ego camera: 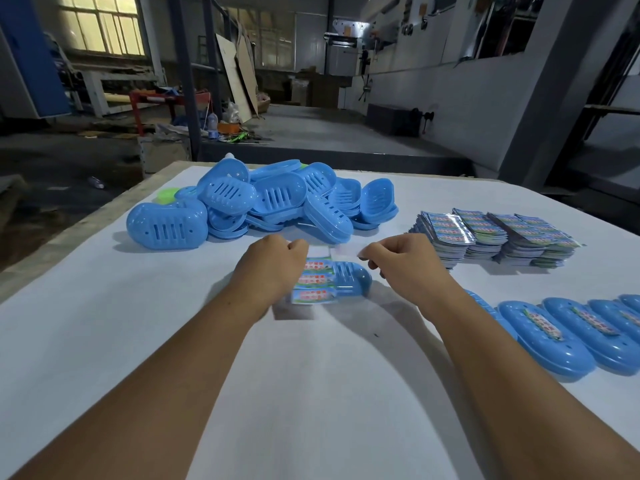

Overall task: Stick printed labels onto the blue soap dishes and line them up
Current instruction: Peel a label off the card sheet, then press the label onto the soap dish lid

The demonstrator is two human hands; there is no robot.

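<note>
Hands at work over a white table (138, 341) in a dim workshop: we see both bare forearms reaching forward from the camera. Our left hand (277, 265) is curled and grips a sheet of printed labels (317, 282), which lies over the left end of a single blue soap dish (353, 280) set upside down at the table's middle. Our right hand (405, 258) is curled too, its thumb and forefinger pinching a thin pale strip (343, 251) just beyond that dish; whether it is a label or its backing we cannot tell. Behind the hands sits a loose heap of unlabelled blue dishes (263, 199), some nested, some overturned, with something green (168, 195) showing at its left edge. Stacks of label sheets (491, 237) stand to the right of the heap, well apart from it. Along the near right edge, a row of labelled dishes (568, 327) lies side by side, overlapping, each with a printed label across its back.
</note>
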